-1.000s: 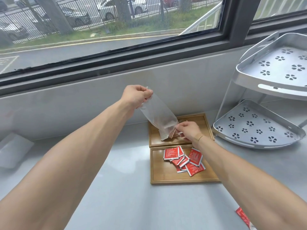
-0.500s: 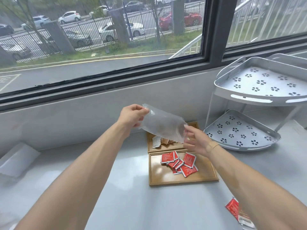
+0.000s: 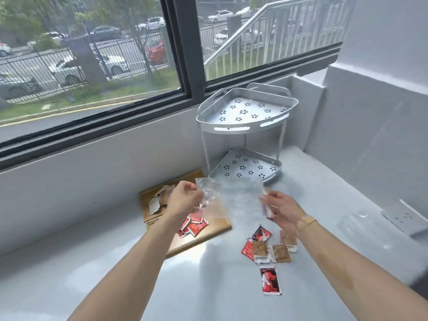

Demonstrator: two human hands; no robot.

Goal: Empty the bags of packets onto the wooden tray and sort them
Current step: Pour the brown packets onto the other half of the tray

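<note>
A clear plastic bag (image 3: 231, 198), which looks empty, is stretched flat between my hands above the counter. My left hand (image 3: 183, 199) pinches its left edge and my right hand (image 3: 281, 208) grips its right edge. Below them lies the wooden tray (image 3: 217, 229) with two compartments. Brown packets (image 3: 159, 198) lie in the far compartment and red packets (image 3: 193, 225) in the near one, partly hidden by my left wrist. More loose packets (image 3: 269, 247), red and brown mixed, lie on the counter to the right of the tray, with one red packet (image 3: 269, 280) nearer me.
A white two-tier corner rack (image 3: 245, 126) stands behind the tray in the corner against the wall. A flat clear bag (image 3: 404, 216) lies on the counter at far right. The window ledge runs along the back.
The view has swung right and the tray now sits left of centre. Both hands moved the bag right of the tray and hold it flat; the loose packets on the counter have come into view.
</note>
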